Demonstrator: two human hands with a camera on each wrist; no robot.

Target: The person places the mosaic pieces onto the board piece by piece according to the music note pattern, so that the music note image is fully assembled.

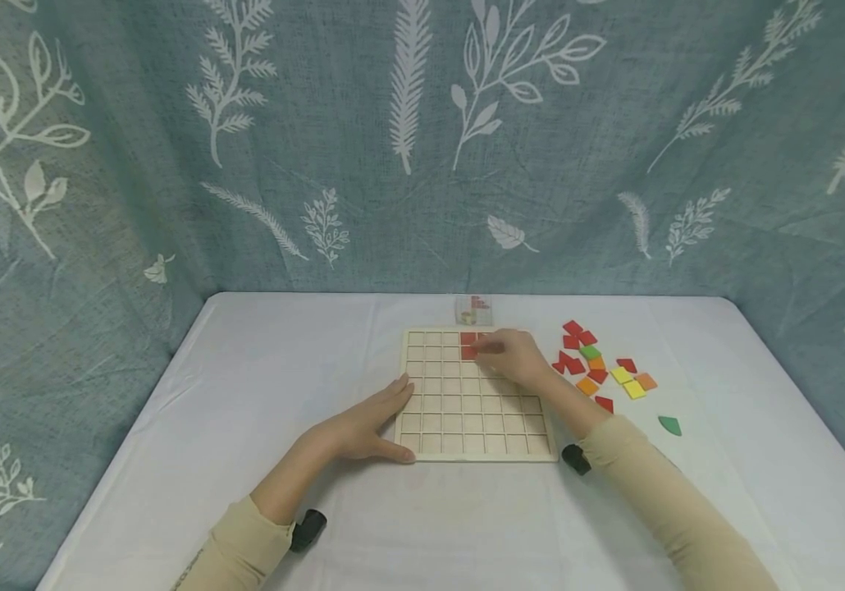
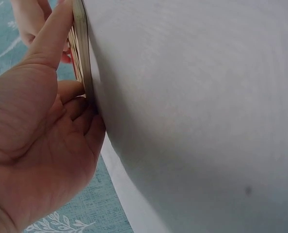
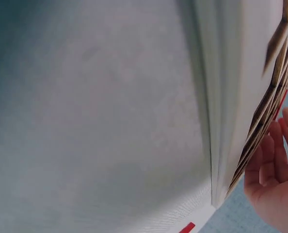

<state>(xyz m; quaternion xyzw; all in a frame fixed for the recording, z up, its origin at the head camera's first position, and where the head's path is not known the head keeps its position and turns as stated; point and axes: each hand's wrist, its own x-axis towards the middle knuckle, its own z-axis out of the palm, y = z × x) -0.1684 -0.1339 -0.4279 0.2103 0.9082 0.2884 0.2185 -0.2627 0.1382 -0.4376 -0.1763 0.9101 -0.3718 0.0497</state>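
A pale wooden grid board lies flat, with red tiles in its top rows near the middle. My left hand rests along the board's left side, fingers spread at the edge and thumb at the lower left corner. In the left wrist view the left palm stands beside the board's rim. Over the upper right of the board, my right hand pinches a small red tile at its fingertips, close to the grid. Most of that tile is hidden by the fingers.
Loose red, orange, yellow and green tiles lie scattered right of the board. A green curved-edge piece lies apart. Behind the board sits a small clear item with a red pattern. A patterned blue-green curtain surrounds the white table.
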